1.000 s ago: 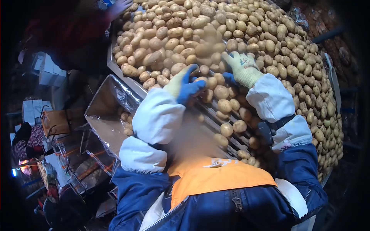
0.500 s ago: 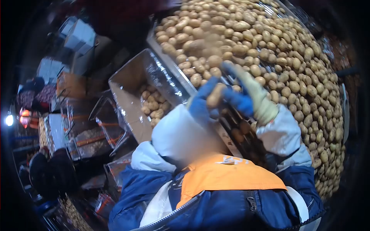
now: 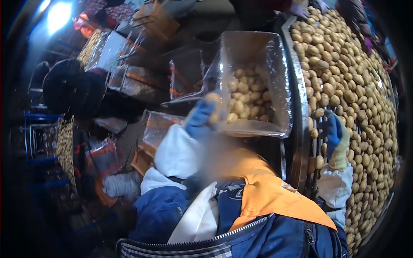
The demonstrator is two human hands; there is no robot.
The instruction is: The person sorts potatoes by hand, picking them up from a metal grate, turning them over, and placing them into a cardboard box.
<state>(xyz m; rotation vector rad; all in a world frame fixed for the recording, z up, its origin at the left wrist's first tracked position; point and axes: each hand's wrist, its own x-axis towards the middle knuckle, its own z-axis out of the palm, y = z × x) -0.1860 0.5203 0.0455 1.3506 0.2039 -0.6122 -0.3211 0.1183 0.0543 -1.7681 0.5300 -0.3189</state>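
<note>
My left hand (image 3: 200, 119), in a blue-palmed glove, is closed around a potato (image 3: 213, 101). It is beside the near left corner of a cardboard box (image 3: 278, 88) with a clear plastic liner. Inside the box lies a heap of potatoes (image 3: 247, 94). My right hand (image 3: 336, 136), in a blue and pale yellow glove, is at the left part of a wide bed of potatoes (image 3: 365, 142). Its fingers stretch forward, partly bent, and no potato shows in them. Several loose potatoes lie close to its left side.
A metal edge (image 3: 297, 112) runs between the box and the potato bed. At the far end are a co-worker's gloved hands (image 3: 300, 10). Plastic-lined crates (image 3: 161, 129) stand to the left, with another dark-clothed person (image 3: 75, 88) beyond. A bright lamp (image 3: 59, 17) shines at upper left.
The view has turned to the right. My left hand has moved from the potato bed to the box with a potato in it. My hands, close together before, are now far apart.
</note>
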